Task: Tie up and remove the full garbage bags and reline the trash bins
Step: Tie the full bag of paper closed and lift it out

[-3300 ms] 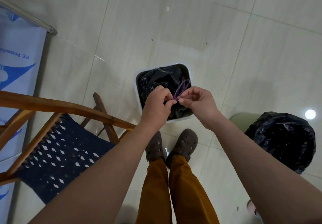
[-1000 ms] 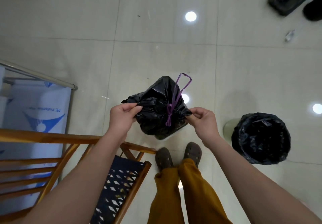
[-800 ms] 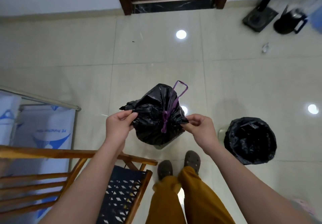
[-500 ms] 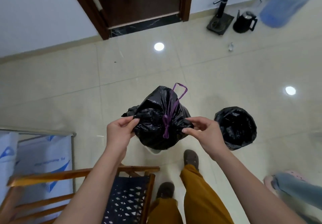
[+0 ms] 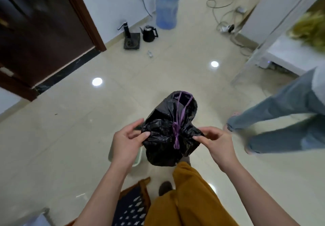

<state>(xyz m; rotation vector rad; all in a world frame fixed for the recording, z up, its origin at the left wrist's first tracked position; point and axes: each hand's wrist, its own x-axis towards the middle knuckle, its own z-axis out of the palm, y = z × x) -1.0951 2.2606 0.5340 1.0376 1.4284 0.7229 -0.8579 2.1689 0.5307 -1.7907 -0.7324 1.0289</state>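
Room: glossy cream tile floor [image 5: 70, 138], dark wooden door [image 5: 35, 32] at the far left, blue water jug [image 5: 167, 6] and black kettle [image 5: 149, 33] against the far wall, a second person's jeans-clad legs [image 5: 281, 120] at the right edge. Hands: left hand [image 5: 126, 143] and right hand [image 5: 218, 146], raised mid-frame, each pinch one side of the gathered neck of the black garbage bag [image 5: 168, 131], held up between them with its purple drawstring [image 5: 177, 125] knotted and looped on top. Obscured: pale bin [image 5: 114, 153] on the floor, mostly hidden behind the left hand and bag; chair [image 5: 133, 204] cut off at the near edge; background blurred.
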